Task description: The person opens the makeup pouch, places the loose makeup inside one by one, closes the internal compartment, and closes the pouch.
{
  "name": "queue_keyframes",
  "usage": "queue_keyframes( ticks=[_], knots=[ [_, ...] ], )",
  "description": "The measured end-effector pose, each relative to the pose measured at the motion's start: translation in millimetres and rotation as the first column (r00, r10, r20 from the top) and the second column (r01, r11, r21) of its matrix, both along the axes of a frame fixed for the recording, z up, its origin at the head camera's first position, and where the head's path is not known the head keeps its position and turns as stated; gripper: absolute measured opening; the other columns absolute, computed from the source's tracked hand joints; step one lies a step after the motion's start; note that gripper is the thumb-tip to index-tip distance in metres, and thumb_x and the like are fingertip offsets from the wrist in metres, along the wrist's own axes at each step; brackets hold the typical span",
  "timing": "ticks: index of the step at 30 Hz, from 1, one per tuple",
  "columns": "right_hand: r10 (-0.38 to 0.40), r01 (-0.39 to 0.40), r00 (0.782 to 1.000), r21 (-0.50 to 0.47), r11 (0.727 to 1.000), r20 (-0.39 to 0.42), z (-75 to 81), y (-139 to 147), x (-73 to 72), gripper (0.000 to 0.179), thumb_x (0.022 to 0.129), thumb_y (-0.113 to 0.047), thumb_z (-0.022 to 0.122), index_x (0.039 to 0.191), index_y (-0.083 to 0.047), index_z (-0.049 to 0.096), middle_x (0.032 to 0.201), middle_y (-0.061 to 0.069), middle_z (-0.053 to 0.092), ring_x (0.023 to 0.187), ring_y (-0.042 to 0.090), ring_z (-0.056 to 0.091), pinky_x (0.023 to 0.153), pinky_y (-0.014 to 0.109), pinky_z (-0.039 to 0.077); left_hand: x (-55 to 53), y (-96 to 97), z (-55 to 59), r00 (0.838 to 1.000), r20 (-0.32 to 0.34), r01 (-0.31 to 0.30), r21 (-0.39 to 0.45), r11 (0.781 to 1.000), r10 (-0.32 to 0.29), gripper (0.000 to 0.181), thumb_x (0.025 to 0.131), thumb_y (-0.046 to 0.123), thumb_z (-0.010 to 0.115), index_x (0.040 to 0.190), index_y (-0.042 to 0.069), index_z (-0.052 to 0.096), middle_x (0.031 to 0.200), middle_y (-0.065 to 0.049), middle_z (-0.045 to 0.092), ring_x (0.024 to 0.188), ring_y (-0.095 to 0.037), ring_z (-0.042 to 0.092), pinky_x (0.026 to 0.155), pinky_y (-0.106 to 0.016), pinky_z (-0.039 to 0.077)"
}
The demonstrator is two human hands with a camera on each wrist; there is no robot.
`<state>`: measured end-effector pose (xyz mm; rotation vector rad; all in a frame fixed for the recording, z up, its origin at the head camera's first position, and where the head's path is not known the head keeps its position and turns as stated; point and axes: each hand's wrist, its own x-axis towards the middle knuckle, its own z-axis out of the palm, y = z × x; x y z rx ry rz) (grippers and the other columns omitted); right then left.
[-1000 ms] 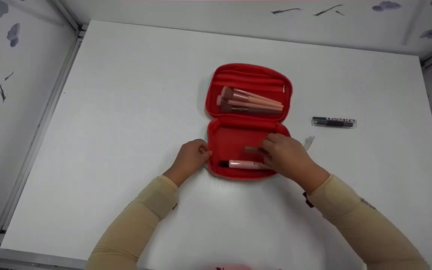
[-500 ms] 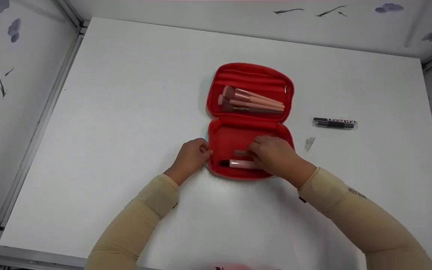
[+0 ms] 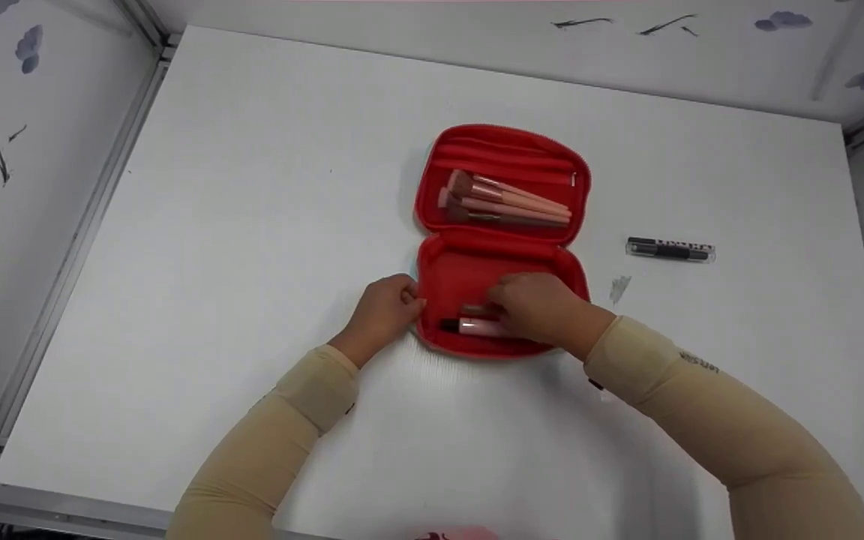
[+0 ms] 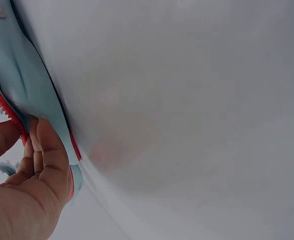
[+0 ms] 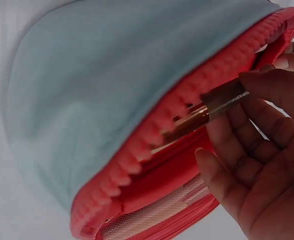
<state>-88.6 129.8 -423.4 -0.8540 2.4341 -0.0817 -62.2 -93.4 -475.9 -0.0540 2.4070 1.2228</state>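
An unzipped makeup bag (image 3: pixel 462 271), red inside and pale blue outside, lies spread on the table. My left hand (image 3: pixel 383 311) pinches the bag's red zipper edge (image 4: pixel 11 112) at the near half's left side. Down in that half, my right hand (image 3: pixel 541 307) holds a slim lipstick-like tube (image 5: pixel 229 100), brown at one end and gold at the other, between thumb and fingers. Just nearer to me lies a pale pink tube (image 3: pixel 477 327) with a black cap, its right end hidden by the right hand. Several makeup brushes (image 3: pixel 514 202) lie in the far half.
A clear pack with dark pens or sticks (image 3: pixel 670 249) lies on the white table (image 3: pixel 252 225), right of the bag. Near it is a small grey mark (image 3: pixel 619 288). White panels with printed flowers rise behind and at the left.
My right hand has moved left and lower into the near half of the bag, carrying the slim tube close beside the pink one. The left hand keeps its pinch on the edge.
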Motion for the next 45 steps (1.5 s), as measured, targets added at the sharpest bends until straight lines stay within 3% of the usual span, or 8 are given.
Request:
queue_keyframes(
  ticks=[13, 32, 45],
  knots=[
    [-0.041, 0.044, 0.995, -0.024, 0.999, 0.096, -6.2, -8, -6.3, 0.015, 0.081, -0.027, 0.078, 0.090, -0.019, 0.069, 0.063, -0.007, 0.059, 0.071, 0.015, 0.057, 0.075, 0.031, 0.052, -0.2, -0.6, 0.8, 1.000, -0.006, 0.008, -0.005, 1.000, -0.008, 0.005, 0.091, 0.009, 0.063, 0.091, 0.004, 0.061, 0.080, -0.004, 0.058, 0.076, -0.016, 0.051, 0.068, -0.026, 0.045],
    [-0.164, 0.155, 0.957, 0.054, 0.986, 0.238, -8.4, -10, -14.5, 0.024, 0.080, -0.022, 0.077, 0.102, -0.021, 0.070, 0.077, -0.008, 0.065, 0.084, 0.018, 0.058, 0.082, 0.035, 0.051, -0.3, -0.1, 1.2, 1.000, 0.007, 0.018, -0.018, 1.000, -0.018, 0.006, 0.092, 0.009, 0.062, 0.094, 0.004, 0.061, 0.084, -0.006, 0.060, 0.078, -0.016, 0.054, 0.069, -0.026, 0.048],
    [-0.151, 0.142, 0.959, 0.054, 0.988, 0.239, -5.4, -8, -13.9, 0.021, 0.082, -0.023, 0.075, 0.101, -0.021, 0.066, 0.082, -0.006, 0.063, 0.086, 0.019, 0.055, 0.082, 0.034, 0.049, 0.1, -0.1, 3.3, 1.000, 0.021, 0.010, -0.014, 1.000, -0.010, 0.007, 0.092, 0.009, 0.063, 0.095, 0.004, 0.061, 0.084, -0.006, 0.060, 0.078, -0.016, 0.054, 0.070, -0.027, 0.048]
  ],
)
